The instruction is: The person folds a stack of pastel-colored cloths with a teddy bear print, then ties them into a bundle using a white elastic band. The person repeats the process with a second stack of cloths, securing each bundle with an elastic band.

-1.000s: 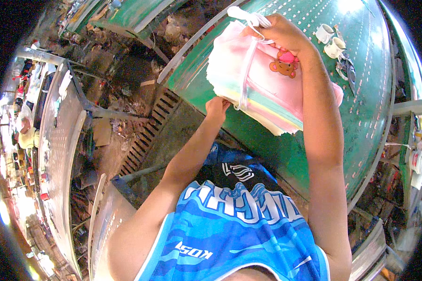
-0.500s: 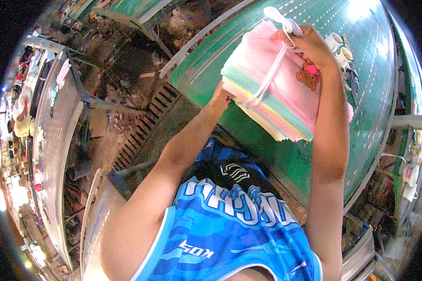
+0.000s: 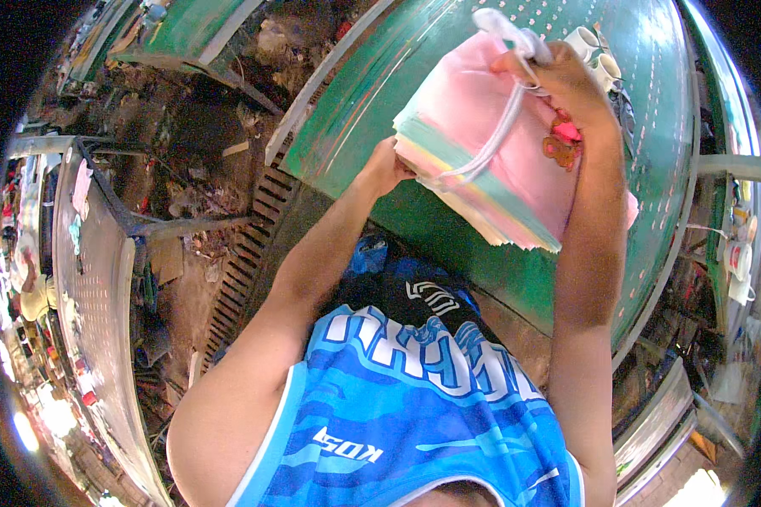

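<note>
A thick stack of pastel fabric pieces [image 3: 465, 93], pink on top with green, yellow and peach layers along its edge, is held tilted above the green table. Around it runs a white fabric strip [image 3: 500, 139], bowed loosely across the pink face. My right hand [image 3: 571, 84] is closed on this strip at the stack's far edge, where a loop sticks up. A brown bear motif [image 3: 560, 150] shows beside my right wrist. At the left edge my left hand [image 3: 387, 167] grips the stack, its fingers partly hidden beneath.
The long green table [image 3: 338, 127] lies under the stack, dotted with pale marks. White cups [image 3: 604, 72] and a dark item stand beyond my right wrist. A slotted floor grate [image 3: 258, 228] runs to the left, with a grey perforated table [image 3: 101, 296] farther left and litter between.
The white strip, straighter before, now bows outward across the stack. My left hand and the stack have moved slightly left in view. The whole view has turned a little.
</note>
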Demonstrator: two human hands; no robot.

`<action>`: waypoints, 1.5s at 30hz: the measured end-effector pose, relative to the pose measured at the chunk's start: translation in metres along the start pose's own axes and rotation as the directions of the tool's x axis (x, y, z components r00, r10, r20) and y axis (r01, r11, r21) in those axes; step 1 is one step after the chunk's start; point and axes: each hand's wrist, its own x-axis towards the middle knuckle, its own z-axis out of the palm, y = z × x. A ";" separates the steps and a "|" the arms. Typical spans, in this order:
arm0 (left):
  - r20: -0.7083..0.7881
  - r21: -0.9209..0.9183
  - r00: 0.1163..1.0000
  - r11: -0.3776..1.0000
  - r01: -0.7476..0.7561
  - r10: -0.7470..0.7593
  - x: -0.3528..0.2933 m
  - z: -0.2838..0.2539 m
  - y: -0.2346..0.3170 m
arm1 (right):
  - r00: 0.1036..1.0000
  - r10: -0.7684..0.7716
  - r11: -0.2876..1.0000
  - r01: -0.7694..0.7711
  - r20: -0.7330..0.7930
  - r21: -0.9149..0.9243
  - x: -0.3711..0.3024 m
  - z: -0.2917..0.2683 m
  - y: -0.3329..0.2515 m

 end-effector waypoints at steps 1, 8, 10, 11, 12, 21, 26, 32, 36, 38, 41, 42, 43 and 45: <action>0.103 -0.034 0.994 0.998 0.047 -0.044 -0.007 -0.004 -0.002 | 1.000 0.003 0.999 -0.004 0.015 0.038 0.001 -0.002 0.003; 0.317 -0.165 0.943 0.973 0.164 -0.105 -0.036 0.022 0.007 | 0.997 -0.071 0.991 0.073 -0.020 0.112 0.004 -0.008 0.026; 0.277 -0.163 0.952 0.970 0.182 -0.132 -0.037 0.023 0.003 | 0.996 -0.088 0.990 0.088 0.001 0.111 0.003 -0.001 0.018; 0.255 -0.128 0.953 0.971 0.200 -0.163 -0.035 0.019 -0.001 | 0.995 -0.100 0.989 0.098 0.012 0.108 0.004 0.003 0.012; 0.234 -0.085 0.952 0.972 0.220 -0.195 -0.029 0.015 -0.004 | 0.993 -0.117 0.988 0.115 0.007 0.099 0.005 0.005 0.008; -0.090 0.913 0.279 0.191 -0.361 0.956 -0.112 0.051 0.131 | 0.987 -0.152 0.979 0.157 -0.052 0.130 -0.007 0.016 -0.006; 0.477 0.779 0.412 -0.156 -0.607 0.777 -0.168 0.184 0.183 | 0.991 -0.084 0.993 0.092 -0.100 0.070 -0.016 0.017 -0.027; 0.453 0.779 0.486 -0.066 -0.624 0.747 -0.149 0.225 0.156 | 0.944 -0.199 0.942 0.258 -0.264 0.214 -0.020 0.006 -0.021; 0.414 0.775 0.562 0.046 -0.630 0.716 -0.139 0.235 0.161 | 0.924 -0.282 0.896 0.349 -0.257 0.273 -0.015 -0.006 0.000; 0.391 0.762 0.661 0.177 -0.622 0.640 -0.129 0.234 0.173 | 0.891 -0.321 0.834 0.427 -0.320 0.351 -0.013 -0.003 0.000; 0.373 0.725 0.768 0.353 -0.591 0.521 -0.121 0.235 0.186 | 0.912 -0.324 0.763 0.409 -0.252 0.500 -0.016 -0.015 -0.007; 0.322 0.662 0.775 0.456 -0.595 0.544 -0.121 0.235 0.184 | 0.905 -0.348 0.720 0.425 -0.243 0.548 -0.018 -0.017 -0.009; 0.269 0.587 0.783 0.550 -0.595 0.560 -0.119 0.234 0.182 | 0.897 -0.373 0.675 0.437 -0.236 0.595 -0.019 -0.019 -0.011; 0.212 0.503 0.765 0.603 -0.619 0.608 -0.115 0.233 0.182 | 0.868 -0.462 0.586 0.451 -0.179 0.674 -0.027 -0.028 -0.018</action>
